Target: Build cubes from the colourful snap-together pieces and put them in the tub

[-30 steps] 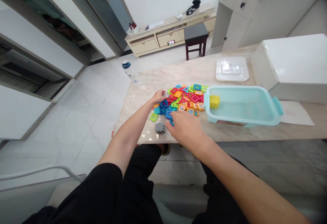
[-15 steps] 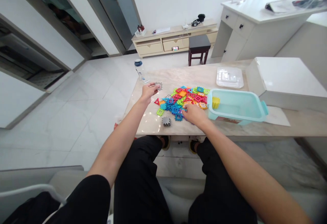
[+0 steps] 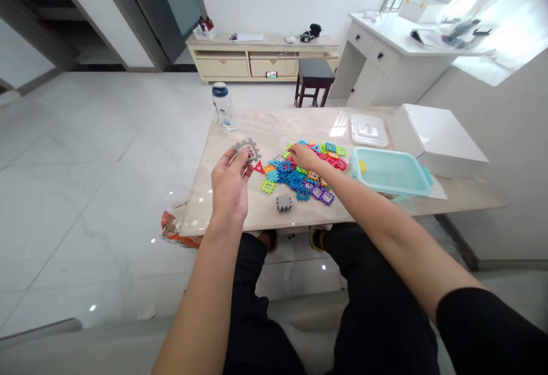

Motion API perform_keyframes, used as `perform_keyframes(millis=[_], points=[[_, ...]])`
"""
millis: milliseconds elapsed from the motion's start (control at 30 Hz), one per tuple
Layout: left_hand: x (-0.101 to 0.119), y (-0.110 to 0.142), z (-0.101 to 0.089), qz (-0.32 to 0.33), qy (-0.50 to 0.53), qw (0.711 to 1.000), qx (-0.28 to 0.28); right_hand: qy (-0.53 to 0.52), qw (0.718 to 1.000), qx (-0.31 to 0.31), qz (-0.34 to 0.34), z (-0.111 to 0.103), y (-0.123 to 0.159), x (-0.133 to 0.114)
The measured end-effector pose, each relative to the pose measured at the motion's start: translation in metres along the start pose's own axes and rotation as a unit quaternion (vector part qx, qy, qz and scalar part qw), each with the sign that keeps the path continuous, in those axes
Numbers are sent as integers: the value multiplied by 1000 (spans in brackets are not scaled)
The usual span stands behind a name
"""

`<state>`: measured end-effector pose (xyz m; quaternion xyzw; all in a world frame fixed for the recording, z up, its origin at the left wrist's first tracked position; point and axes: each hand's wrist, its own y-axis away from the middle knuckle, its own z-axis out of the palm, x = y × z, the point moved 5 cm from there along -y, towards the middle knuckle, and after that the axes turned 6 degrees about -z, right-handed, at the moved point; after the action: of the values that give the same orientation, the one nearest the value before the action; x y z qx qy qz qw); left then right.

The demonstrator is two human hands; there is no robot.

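My left hand (image 3: 232, 184) is closed on a grey interlocking tile (image 3: 252, 151) with a white window insert, held above the left side of the table. Over the heap of colourful interlocking tiles (image 3: 295, 180), my right hand (image 3: 303, 157) reaches in with curled fingers at its far left part. Its fingertips are hidden, so anything in them cannot be made out. A small stack of grey tiles (image 3: 283, 203) stands by the near edge. Purple tiles with white windows (image 3: 327, 197) lie at the heap's near right.
To the right of the heap are a light-blue plastic bin (image 3: 391, 189) holding a yellow piece, a clear lid (image 3: 369, 130) and a white box (image 3: 440, 135). A water bottle (image 3: 225, 109) stands at the far left corner. Behind the table is a dark stool (image 3: 315, 71).
My left hand has come nearer with the grey tile, turning its face toward me. My right hand has moved from the heap's near side to its far side. The camera view has shifted.
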<state>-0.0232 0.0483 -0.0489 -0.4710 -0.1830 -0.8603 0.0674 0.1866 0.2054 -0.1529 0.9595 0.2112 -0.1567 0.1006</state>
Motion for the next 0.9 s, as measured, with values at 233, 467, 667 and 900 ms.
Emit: perform_keyframes(millis=[233,467,667,900], points=[[23,11,-26,-14,-11,1000,-11,40,994,-97,-42,36,-65,-9],[25,8,-50,-5,-85,996,27,128,973,-157,-111,49,-71,-14],[23,8,-34,-10,-19,1000,-8,108,984,-120,-70,38,-63,-8],[-22,-8,-8,-73,-26,997,-8,-43,991,111,-57,-29,-10,-8]])
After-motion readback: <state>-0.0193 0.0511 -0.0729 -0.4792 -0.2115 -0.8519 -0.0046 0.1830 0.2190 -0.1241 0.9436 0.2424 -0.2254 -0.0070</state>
